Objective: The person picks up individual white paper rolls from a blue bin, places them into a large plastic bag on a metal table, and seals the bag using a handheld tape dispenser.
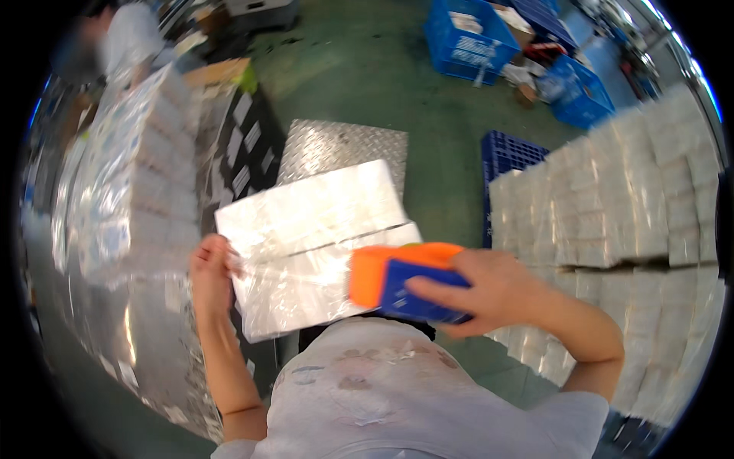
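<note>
A white package in clear, shiny film lies in front of my body, tilted slightly, with a dark seam between its two halves. At its left edge my left hand is closed, the fingers pinching the gathered clear film. My right hand grips a blue-and-orange handheld tool over the package's right near corner. Motion blurs this tool, and its exact kind cannot be made out. What bears the package is mostly hidden beneath it.
Beyond the package is a diamond-plate metal surface. Film-wrapped white packs are stacked at left, with another tall stack at right beside a blue pallet. Blue crates stand on the green floor. Another person is at far left.
</note>
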`<action>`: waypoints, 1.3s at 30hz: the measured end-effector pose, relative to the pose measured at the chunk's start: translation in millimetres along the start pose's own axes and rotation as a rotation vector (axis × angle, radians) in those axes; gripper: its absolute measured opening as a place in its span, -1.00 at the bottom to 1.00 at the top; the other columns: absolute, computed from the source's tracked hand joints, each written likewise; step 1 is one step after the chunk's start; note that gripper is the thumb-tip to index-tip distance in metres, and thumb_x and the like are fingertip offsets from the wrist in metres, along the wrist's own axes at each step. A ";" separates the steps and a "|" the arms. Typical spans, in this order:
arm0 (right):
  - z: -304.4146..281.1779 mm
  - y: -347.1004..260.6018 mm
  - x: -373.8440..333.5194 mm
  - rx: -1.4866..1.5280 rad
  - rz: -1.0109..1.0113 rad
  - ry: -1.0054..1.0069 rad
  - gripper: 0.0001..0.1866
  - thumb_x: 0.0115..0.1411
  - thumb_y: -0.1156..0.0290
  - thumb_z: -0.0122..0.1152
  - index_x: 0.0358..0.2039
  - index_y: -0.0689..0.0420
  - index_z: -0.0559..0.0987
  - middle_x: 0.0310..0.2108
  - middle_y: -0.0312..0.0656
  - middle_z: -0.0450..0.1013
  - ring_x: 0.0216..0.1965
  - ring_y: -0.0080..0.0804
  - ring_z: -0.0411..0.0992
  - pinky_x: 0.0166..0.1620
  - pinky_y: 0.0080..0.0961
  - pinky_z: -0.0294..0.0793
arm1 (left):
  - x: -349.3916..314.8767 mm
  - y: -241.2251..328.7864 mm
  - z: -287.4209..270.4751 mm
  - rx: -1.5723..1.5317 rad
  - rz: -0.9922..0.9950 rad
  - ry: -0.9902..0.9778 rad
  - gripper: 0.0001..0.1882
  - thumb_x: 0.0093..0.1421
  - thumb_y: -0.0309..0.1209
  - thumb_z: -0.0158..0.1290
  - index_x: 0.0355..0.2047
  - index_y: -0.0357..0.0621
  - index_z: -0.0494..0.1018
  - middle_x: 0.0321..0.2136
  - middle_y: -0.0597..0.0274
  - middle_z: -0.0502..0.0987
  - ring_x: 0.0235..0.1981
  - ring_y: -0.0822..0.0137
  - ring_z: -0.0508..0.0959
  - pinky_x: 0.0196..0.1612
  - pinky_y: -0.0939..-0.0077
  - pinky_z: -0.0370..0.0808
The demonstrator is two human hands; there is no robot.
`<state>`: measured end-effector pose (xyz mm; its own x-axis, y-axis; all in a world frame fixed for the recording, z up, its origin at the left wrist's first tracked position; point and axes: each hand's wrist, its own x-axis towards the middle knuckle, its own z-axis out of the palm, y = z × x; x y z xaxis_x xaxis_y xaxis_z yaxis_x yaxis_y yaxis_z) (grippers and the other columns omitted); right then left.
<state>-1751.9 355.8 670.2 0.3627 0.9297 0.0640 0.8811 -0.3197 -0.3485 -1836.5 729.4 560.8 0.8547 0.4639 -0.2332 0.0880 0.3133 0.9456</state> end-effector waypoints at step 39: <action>116.4 178.4 35.5 -0.528 0.644 -1.226 -0.58 -0.31 0.02 0.20 -0.39 -0.08 0.64 -0.29 -0.24 0.53 -0.20 -0.30 0.49 -0.20 -0.41 0.46 | -29.3 -184.0 -113.7 0.414 -0.274 0.234 -0.38 0.19 0.04 -0.19 -0.16 -0.38 0.43 -0.23 -0.03 0.52 -0.16 0.28 0.48 -0.08 0.43 0.35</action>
<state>-1617.2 353.0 501.4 0.4849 0.0908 -0.8698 0.7751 -0.5053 0.3793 -1935.9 752.4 367.8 0.6394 0.5979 -0.4833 0.5258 0.1185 0.8423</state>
